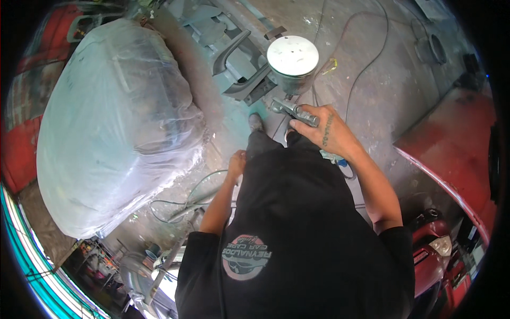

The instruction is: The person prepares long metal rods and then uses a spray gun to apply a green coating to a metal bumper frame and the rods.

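My right hand [329, 130] is closed around a metal spray gun [288, 108] in front of my legs. A round cup with a white lid [293, 55] sits at the gun's far end, its wall showing dull and partly see-through beneath the lid. Down beside my left thigh hangs my left hand [237, 162]; its fingers are mostly hidden, and nothing shows in it. To the left of that hand stands a large bulky shape wrapped in cloudy plastic sheeting [114, 127].
Grey trim panels [241, 69] lie on the floor ahead. A dark hose [366, 66] curves across the concrete at the far right. Red body panels [451, 154] stand to my right, above red machines [429, 255]. Thin hoses and a metal stand [183, 212] are near my left arm.
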A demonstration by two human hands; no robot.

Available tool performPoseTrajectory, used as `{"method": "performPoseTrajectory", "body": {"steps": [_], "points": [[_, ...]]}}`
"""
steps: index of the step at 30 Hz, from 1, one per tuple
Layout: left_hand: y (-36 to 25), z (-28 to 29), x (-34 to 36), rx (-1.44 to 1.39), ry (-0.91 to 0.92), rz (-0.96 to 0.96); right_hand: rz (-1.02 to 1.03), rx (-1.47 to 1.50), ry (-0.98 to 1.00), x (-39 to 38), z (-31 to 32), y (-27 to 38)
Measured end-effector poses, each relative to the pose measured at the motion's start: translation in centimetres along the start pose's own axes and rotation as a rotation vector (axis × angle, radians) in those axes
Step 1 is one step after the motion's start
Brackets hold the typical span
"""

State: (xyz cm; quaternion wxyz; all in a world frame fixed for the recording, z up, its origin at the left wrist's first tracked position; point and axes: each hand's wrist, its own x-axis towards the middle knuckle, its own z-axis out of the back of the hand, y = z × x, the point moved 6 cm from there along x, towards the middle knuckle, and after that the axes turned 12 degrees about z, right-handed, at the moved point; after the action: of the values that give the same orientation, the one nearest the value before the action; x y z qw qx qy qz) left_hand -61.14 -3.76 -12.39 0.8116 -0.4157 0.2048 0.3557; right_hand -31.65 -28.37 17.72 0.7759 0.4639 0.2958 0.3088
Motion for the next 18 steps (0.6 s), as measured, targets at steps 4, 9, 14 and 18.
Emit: {"method": "performPoseTrajectory", "body": {"steps": [4,9,14,18], "points": [[-0.6,0.0,-0.1,-0.022,0.032,0.038,0.009,-0.022,-0.197,-0.8,1.3,-1.0],[0.0,-0.4,0.0,-0.006,0.008,0.034,-0.117,-0.111,-0.282,-1.2,4.2,-0.8],[1.0,-0.8,-0.1,0.022,0.004,0.047,-0.075,-0.071,-0.297,-1.4,3.0,-0.8],[1.0,-0.9,-0.3,0.019,-0.003,0.017,-0.028,0.005,-0.173,-1.2,-0.5,-0.3]]}}
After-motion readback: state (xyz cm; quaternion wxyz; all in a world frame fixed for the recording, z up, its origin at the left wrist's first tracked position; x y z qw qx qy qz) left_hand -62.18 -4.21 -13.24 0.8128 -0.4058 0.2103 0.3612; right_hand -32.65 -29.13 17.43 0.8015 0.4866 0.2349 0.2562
